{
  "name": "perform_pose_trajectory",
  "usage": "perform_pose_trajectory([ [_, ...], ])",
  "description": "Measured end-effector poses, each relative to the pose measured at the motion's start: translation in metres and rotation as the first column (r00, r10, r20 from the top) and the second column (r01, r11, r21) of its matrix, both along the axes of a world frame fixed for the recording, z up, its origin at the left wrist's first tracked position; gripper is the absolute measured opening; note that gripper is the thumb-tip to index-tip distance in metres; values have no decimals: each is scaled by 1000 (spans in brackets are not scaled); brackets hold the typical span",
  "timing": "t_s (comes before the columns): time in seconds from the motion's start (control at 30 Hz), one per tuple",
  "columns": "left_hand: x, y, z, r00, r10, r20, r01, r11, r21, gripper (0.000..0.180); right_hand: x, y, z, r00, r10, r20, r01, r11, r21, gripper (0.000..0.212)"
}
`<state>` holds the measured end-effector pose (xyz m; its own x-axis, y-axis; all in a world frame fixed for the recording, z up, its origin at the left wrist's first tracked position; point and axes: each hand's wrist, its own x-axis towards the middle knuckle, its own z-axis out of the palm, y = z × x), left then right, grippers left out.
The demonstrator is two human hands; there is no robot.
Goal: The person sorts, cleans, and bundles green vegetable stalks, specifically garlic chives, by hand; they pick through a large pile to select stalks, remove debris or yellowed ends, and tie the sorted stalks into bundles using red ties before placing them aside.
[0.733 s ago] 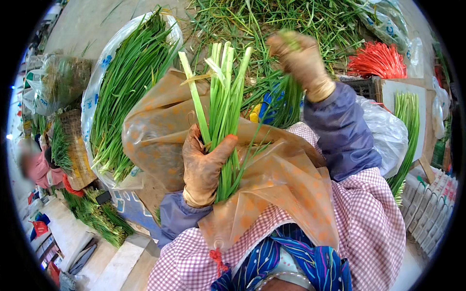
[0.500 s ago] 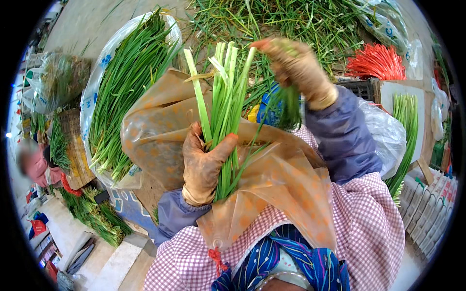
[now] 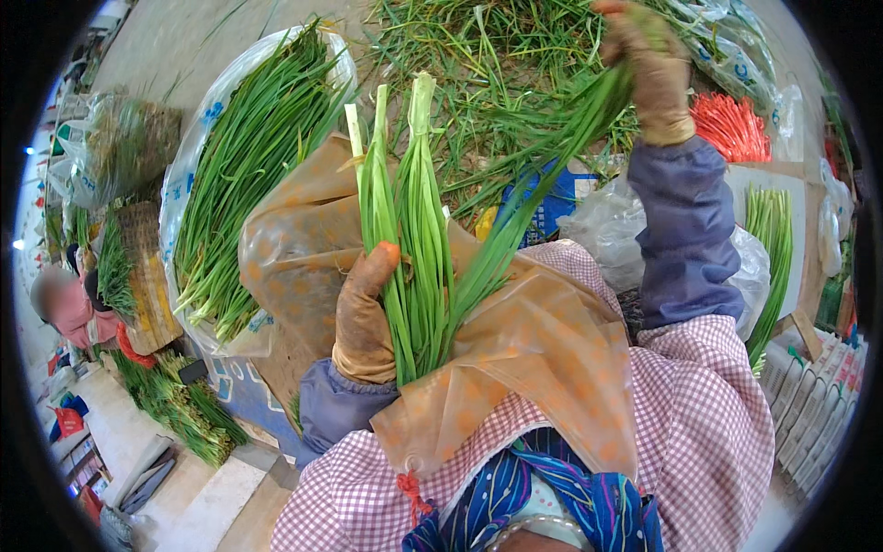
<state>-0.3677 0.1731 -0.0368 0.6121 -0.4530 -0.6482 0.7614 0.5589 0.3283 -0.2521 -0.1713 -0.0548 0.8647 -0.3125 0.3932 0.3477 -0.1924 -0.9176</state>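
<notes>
Concrete floor (image 3: 175,57) stretches away at the top of the scene, with a thick litter of loose greens (image 3: 497,55) strewn over it. From where I stand, the two hands are well apart. The gloved left hand (image 3: 361,322) is clamped around a bunch of green stalks (image 3: 421,267), its thumb laid across the front; the pale cut ends point up and away from the person. That bunch stands over the lap, against a translucent brown apron (image 3: 543,359) with orange spots. Up at the far right, the gloved right hand (image 3: 651,78) is blurred, yet its fingers look closed on a sheaf of long leaves (image 3: 566,166) that slants down toward the bunch. Left of the apron, a white plastic bag (image 3: 171,216) lies open beneath a big heap of stalks (image 3: 244,184). Red strands (image 3: 728,127) are piled near the right forearm, and another bundle (image 3: 769,230) sits beside the right elbow.
</notes>
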Motion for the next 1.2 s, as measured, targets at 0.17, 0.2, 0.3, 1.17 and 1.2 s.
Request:
perform_pose_trajectory([
  [0.17, 2, 1, -1, 1000, 12, -28, -12, 1000, -6, 44, -32, 113, 14, 841, 472, -265, -424, 878, 221, 20],
  [0.2, 3, -1, 2, 999, 15, -28, -15, 1000, -6, 43, -34, 123, 17, 776, 502, -383, -404, 861, 310, 18],
  [0.3, 3, -4, 5, 1000, 6, -6, -6, 1000, 17, 41, -37, 128, 7, 668, 622, -409, -401, 764, 506, 17],
  [1.17, 3, -12, 13, 996, 85, -8, -82, 979, 188, 28, -42, 97, -16, 861, 380, -338, -165, 838, 521, 18],
  [1.2, 3, -12, 11, 995, 95, -8, -92, 978, 185, 27, -41, 88, -20, 887, 349, -301, -158, 844, 512, 18],
])
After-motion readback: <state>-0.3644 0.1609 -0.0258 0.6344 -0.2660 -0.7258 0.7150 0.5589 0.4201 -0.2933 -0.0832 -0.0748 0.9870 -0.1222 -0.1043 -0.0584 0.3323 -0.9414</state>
